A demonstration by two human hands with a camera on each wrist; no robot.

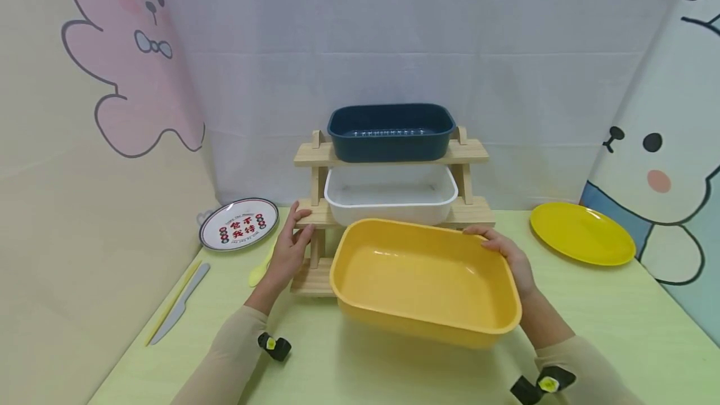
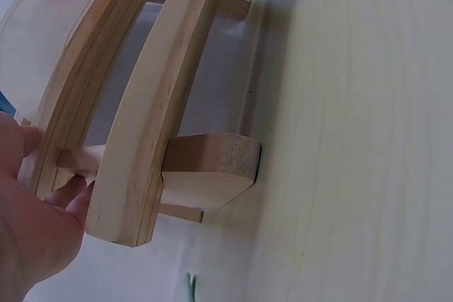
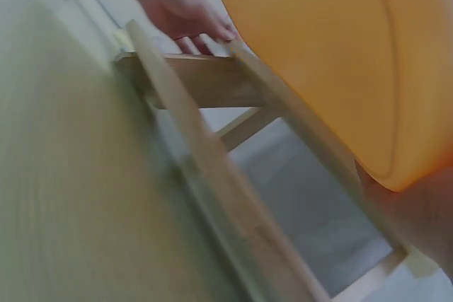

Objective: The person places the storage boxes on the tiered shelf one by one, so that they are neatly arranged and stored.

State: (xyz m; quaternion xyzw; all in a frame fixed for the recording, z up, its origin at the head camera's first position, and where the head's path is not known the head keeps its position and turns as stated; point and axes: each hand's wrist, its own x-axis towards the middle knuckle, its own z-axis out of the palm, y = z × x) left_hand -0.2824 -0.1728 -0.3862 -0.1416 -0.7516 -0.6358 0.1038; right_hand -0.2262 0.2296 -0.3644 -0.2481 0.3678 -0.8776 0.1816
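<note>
My right hand (image 1: pixel 509 261) grips the far right rim of a yellow plastic basin (image 1: pixel 422 280), which is tilted and held in front of a three-tier wooden rack (image 1: pixel 315 153). With the thumb above and fingers below, my left hand (image 1: pixel 289 252) holds the left end of the rack's middle shelf (image 2: pixel 60 104). A white basin (image 1: pixel 390 212) stands on that middle shelf, and a dark blue one (image 1: pixel 390 149) is on the top shelf. The yellow basin hides most of the bottom shelf (image 1: pixel 315 279) in the head view.
Left of the rack lie a white plate with red characters (image 1: pixel 239 225), a pale yellow spoon (image 1: pixel 257 275), a grey knife (image 1: pixel 180 306) and a thin yellow utensil (image 1: pixel 171 305). A yellow plate (image 1: pixel 582 234) is at the right. Printed cloth walls enclose the table.
</note>
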